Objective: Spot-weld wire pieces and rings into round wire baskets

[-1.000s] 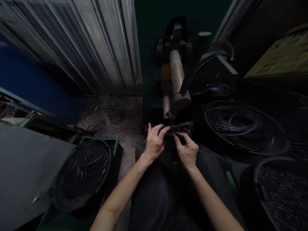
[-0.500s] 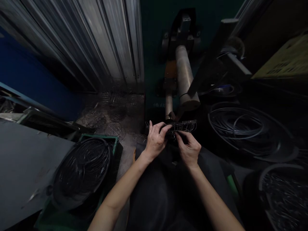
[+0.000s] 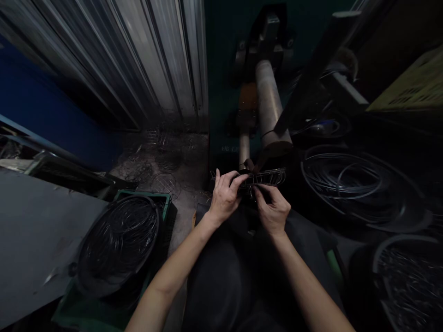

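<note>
A small wire rack of thin metal rods lies crosswise in front of the machine's lower end. My left hand is closed on its left part, thumb and fingers bent over the wires. My right hand pinches at the front edge near the middle; whatever small piece sits between its fingertips is too dark to make out. Just beyond the rack stands the machine's thin rod, beside a thick metal cylinder.
A black basin of wire rings rests on a green crate at the left. To the right are a basin with coiled wire and a tub of small metal parts. Corrugated metal sheet stands behind.
The view has shifted slightly, so the machine appears a little higher and farther right. Both hands keep nearly the same hold on the rack.
</note>
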The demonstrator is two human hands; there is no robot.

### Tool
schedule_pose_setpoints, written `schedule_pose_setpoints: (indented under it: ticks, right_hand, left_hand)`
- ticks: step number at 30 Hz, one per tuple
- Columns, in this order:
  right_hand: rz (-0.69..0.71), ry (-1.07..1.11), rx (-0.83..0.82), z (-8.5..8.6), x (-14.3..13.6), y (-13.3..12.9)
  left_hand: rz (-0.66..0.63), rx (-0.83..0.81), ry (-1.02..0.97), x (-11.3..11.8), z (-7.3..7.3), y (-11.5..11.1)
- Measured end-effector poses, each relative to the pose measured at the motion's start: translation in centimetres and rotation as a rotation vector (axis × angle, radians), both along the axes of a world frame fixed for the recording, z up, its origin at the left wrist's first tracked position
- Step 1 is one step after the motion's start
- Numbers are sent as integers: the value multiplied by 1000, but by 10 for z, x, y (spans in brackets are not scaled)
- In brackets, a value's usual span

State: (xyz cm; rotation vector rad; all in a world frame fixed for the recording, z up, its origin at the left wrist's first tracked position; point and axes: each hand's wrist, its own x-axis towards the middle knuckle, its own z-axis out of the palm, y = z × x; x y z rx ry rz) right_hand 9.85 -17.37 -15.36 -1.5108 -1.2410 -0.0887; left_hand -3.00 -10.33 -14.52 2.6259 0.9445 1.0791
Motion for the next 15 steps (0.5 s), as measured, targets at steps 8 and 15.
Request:
schedule_pose_setpoints:
  ticks: [8, 15]
  right_hand:
    - [-18, -3, 11, 1, 0, 3]
    - [-25, -17, -8, 0, -1, 1]
  left_hand:
    - [6, 15, 6, 1, 3, 3]
    - [8, -2, 40, 0, 4, 4]
